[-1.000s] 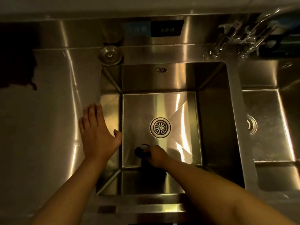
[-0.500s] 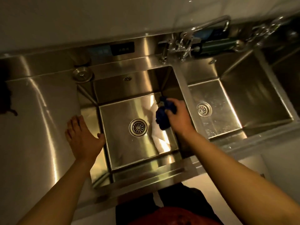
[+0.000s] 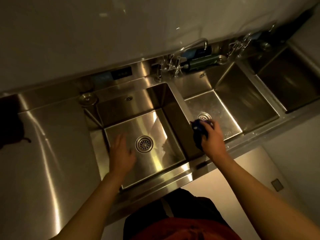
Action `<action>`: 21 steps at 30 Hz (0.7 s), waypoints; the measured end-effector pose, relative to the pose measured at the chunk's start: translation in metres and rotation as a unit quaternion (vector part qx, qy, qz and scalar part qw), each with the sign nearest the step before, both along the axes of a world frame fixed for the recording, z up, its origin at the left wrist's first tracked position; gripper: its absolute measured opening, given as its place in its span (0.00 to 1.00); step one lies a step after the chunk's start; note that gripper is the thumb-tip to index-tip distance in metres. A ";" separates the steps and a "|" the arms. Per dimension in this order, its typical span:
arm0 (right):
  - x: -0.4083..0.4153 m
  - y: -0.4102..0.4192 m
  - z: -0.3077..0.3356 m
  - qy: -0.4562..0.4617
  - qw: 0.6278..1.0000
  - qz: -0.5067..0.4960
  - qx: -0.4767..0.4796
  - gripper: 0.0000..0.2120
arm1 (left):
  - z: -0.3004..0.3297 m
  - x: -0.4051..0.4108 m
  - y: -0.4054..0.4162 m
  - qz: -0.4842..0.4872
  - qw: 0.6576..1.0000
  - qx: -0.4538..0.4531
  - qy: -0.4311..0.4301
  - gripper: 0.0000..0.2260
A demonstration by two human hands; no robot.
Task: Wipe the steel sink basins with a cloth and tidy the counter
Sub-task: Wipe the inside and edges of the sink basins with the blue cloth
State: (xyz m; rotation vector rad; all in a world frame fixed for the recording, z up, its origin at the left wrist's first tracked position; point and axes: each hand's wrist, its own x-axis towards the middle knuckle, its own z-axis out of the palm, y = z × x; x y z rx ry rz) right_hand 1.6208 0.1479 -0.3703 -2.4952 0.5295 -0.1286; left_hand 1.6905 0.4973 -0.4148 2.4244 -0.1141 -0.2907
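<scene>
The right hand (image 3: pixel 212 137) was closed around a bunched dark blue cloth (image 3: pixel 199 131), fingers curled over the top of it and the thumb side toward the camera. The cloth was a crumpled wad with no clear long axis, though a loose tail hung down toward the near edge of the counter. It sat over the near-left corner of the middle stainless steel sink basin (image 3: pixel 230 108), just beside that basin's round slotted drain (image 3: pixel 204 116) and next to the steel divider (image 3: pixel 180 116) separating it from the left basin. Whether the cloth pressed on the basin floor could not be told. The right forearm reached in from the lower right, bare, the wrist slightly bent.

The left hand (image 3: pixel 122 153) held nothing. Its fingers were loosely spread and blurred, palm down, over the floor of the left stainless steel sink basin (image 3: pixel 155 122), just left of that basin's round drain strainer (image 3: pixel 144 144). Whether it touched the steel could not be told. The left forearm came in from the lower left.

A round steel sink plug (image 3: pixel 88 99) lay on the steel counter (image 3: pixel 52 144) by the left basin's far corner. Chrome taps (image 3: pixel 170 65) stood behind the divider. A third basin (image 3: pixel 294 84) lay at far right.
</scene>
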 end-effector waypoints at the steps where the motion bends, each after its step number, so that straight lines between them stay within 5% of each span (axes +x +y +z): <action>1: -0.012 -0.001 -0.005 0.042 0.999 0.016 -0.020 0.25 | 0.003 -0.008 -0.012 -0.014 1.000 -0.015 0.012 0.33; 8: -0.082 -0.010 -0.034 0.232 0.963 0.075 -0.110 0.32 | 0.008 -0.062 -0.080 -0.102 0.986 -0.093 0.093 0.29; 12: -0.072 -0.017 -0.043 0.251 0.948 0.146 -0.131 0.39 | 0.004 -0.085 -0.116 -0.117 0.977 -0.113 0.138 0.27; 21: -0.055 -0.075 -0.061 0.139 0.928 0.309 -0.155 0.31 | 0.004 -0.096 -0.234 -0.075 0.990 -0.058 0.107 0.25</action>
